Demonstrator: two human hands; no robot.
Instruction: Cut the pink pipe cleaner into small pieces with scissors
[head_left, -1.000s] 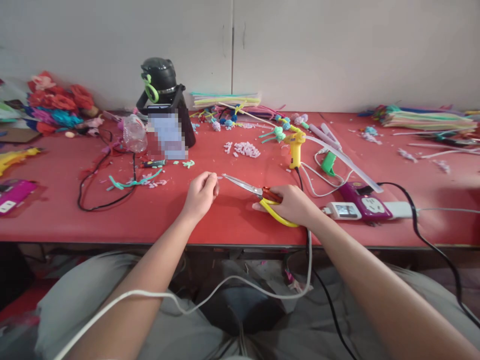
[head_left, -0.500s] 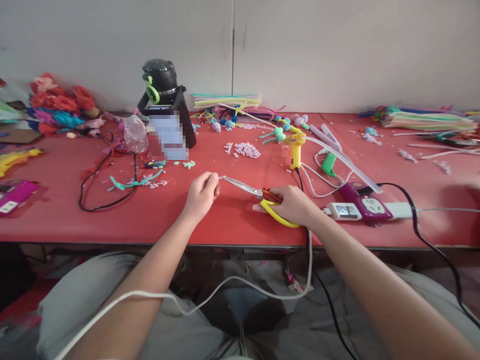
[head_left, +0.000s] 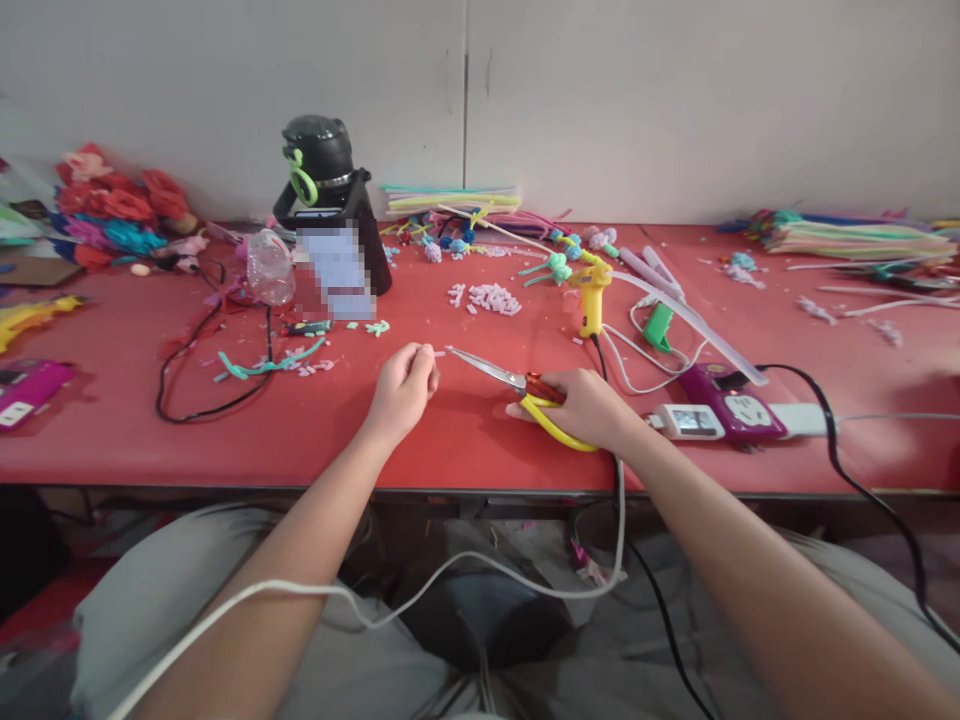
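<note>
My left hand [head_left: 405,395] is closed in a pinch over the red table. A short pale-pink piece [head_left: 440,353], which looks like pipe cleaner, sticks out from its fingertips. To the right, my right hand [head_left: 589,405] grips a pair of scissors [head_left: 495,373] with yellow and orange-red handles. The blades point left, almost together, and their tips sit just right of the pink piece. Beyond the hands lies a pile of short lilac cut pieces [head_left: 495,299].
A yellow glue gun [head_left: 592,300] with a long glue stick stands behind my right hand. A purple power strip [head_left: 739,405] and cables lie at right. A black bottle [head_left: 319,160] with a phone [head_left: 337,265] leaning on it stands back left. Bundles of pipe cleaners [head_left: 847,240] lie at the back.
The scissor tips have drawn slightly up and right, off the pink piece, and the blades look closer together. My left hand has stayed nearly still.
</note>
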